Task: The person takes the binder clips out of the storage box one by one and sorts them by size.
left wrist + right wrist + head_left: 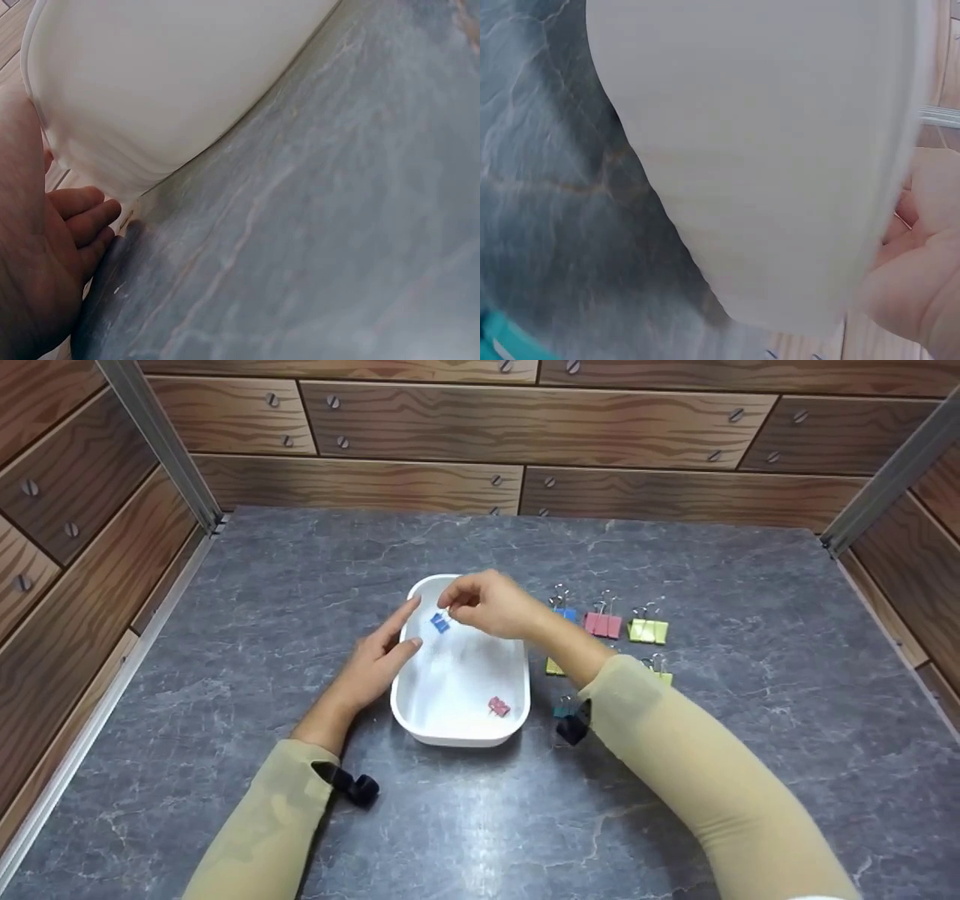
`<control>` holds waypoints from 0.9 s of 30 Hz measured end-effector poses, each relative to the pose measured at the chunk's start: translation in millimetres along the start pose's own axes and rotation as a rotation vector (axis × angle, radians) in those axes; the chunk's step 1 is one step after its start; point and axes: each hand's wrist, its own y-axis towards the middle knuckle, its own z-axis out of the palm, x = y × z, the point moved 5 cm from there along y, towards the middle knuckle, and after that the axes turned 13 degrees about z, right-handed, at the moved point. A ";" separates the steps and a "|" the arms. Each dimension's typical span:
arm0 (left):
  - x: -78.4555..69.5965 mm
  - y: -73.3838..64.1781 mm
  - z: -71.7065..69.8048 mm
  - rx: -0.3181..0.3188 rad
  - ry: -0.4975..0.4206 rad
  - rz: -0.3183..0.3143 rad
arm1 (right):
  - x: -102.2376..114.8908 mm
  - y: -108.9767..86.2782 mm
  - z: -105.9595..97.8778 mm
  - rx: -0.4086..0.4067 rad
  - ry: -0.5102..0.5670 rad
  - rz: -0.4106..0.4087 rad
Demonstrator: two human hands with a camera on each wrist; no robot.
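Note:
A white tub (pixel 460 733) stands on the grey marbled table. Over its far left part, my right hand (pixel 491 604) pinches a small blue binder clip (pixel 440 622) by its wire handle, the blue body hanging below the fingertips. A small red binder clip (pixel 499 706) lies on the tub's floor near the front right corner. With fingers extended, my left hand (pixel 375 664) touches the tub's left rim. Both wrist views show mostly the tub's outer wall (pixel 172 67); the blue clip itself is hidden there.
Right of the tub are a large red binder clip (pixel 602 625), a yellow-green one (pixel 648 631) and a blue one (pixel 564 613). More clips, including a teal one (pixel 562 709), are partly covered by my right arm. Wood-patterned walls (pixel 525 424) enclose the table.

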 end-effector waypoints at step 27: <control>0.1 -1.1 0.4 -0.008 -0.015 0.011 | -20.3 -120.2 -75.6 -0.073 0.013 -0.058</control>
